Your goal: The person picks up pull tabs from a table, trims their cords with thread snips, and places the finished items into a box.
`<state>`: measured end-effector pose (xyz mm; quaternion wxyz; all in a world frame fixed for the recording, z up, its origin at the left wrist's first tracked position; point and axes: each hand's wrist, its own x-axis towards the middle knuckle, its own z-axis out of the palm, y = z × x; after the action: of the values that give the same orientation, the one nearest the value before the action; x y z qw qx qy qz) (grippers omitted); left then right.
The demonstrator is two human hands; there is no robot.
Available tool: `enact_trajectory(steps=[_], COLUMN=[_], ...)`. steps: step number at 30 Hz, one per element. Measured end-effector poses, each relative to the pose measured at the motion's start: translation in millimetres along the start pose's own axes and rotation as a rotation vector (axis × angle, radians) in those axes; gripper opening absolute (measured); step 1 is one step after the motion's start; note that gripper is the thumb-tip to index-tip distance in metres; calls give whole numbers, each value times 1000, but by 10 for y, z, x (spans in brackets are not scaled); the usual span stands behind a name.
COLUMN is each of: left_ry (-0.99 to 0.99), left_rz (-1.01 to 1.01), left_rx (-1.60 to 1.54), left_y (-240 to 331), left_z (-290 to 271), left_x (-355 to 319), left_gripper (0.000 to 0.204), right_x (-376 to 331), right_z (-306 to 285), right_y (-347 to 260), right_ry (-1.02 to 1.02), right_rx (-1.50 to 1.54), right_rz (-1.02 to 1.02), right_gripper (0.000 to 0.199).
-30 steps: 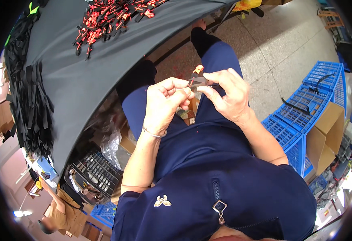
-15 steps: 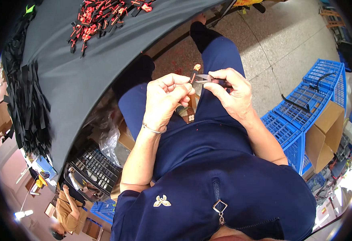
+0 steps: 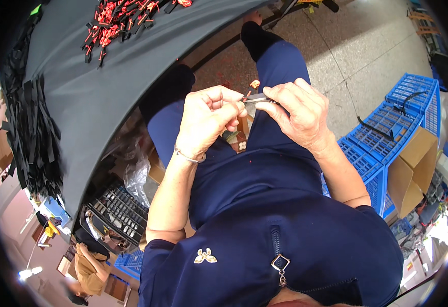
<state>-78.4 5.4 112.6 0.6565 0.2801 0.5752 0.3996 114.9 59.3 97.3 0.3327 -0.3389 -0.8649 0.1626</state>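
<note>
Above my lap, my left hand (image 3: 208,116) pinches a small black strap piece with an orange-red tie (image 3: 254,84), whose bright tuft sticks up past the fingertips. My right hand (image 3: 301,113) grips a small pair of thread snips (image 3: 257,99). Their blades point left and lie nearly together at the strap piece, close to my left fingertips. Much of the snips' body is hidden inside my right hand. A pile of similar black pieces with orange-red ties (image 3: 116,23) lies on the dark cloth at the upper left.
The dark cloth-covered table (image 3: 116,87) fills the left, with black strips (image 3: 39,138) hanging over its far-left side. Blue plastic crates (image 3: 382,128) and an open cardboard box (image 3: 413,169) stand at right. A black crate (image 3: 116,212) sits lower left; another person (image 3: 88,271) is beyond.
The snips' blades have gone from spread apart to nearly closed at the strap piece. My right hand has shifted slightly right and its fingers have curled in more.
</note>
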Motion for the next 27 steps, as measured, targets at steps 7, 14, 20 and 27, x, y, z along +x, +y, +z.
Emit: enact_trajectory(steps=[7, 14, 20, 27], left_ry=[-56, -131, -23, 216], left_rz=[-77, -156, -44, 851], left_rx=[-1, -131, 86, 881], left_y=[10, -34, -75, -321], left_z=[-69, -122, 77, 235], left_x=[72, 115, 30, -43], left_gripper=[11, 13, 11, 13], right_x=[37, 21, -52, -73], right_z=[-19, 3, 113, 249], right_y=[41, 119, 39, 51], right_ry=[-52, -107, -48, -284], right_rx=[-90, -53, 747, 1181], right_rz=[-93, -113, 809, 991], right_gripper=[21, 22, 17, 16])
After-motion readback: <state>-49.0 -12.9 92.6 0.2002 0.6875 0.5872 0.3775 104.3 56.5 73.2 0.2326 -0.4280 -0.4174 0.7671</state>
